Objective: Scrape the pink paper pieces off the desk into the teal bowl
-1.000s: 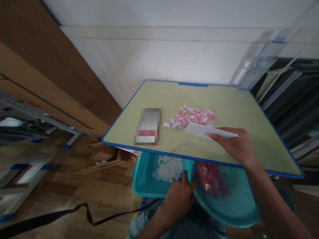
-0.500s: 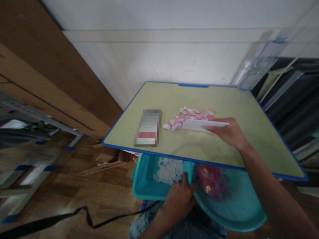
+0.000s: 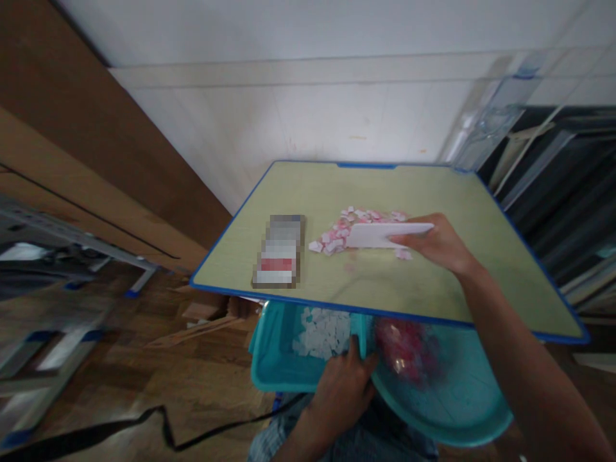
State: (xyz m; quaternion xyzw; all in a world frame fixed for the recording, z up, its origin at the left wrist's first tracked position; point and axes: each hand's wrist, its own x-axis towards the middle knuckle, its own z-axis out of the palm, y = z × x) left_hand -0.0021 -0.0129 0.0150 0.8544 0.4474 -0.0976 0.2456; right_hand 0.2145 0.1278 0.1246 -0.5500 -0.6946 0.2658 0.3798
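My right hand (image 3: 436,244) pinches one end of a flat white scraper-like plate (image 3: 370,236), thumb on the near face. The plate stands on edge, tilted, against a spread of small white and pink pieces (image 3: 332,240) on the yellow-green tabletop (image 3: 298,186). A few pieces lie on the near side of the plate. Below the table's front edge, my left hand (image 3: 344,388) is closed on the rims where a rectangular teal tub (image 3: 269,378) meets a round teal basin (image 3: 481,427). White pieces (image 3: 322,333) lie in the tub. A shiny dark-pink bundle (image 3: 402,353), partly hidden by the table, sits in the basin.
A pixelated phone-like object (image 3: 279,250) lies on the table's left. Behind the table is a white wall (image 3: 327,122); a clear bottle (image 3: 495,122) and dark panels stand at right. A cardboard box (image 3: 96,167) is at left. A black strap (image 3: 163,420) crosses at lower left.
The plate has tipped so more of its near face shows, and a few pieces have come into view on its near side. The camera view has shifted slightly; my left hand keeps its hold.
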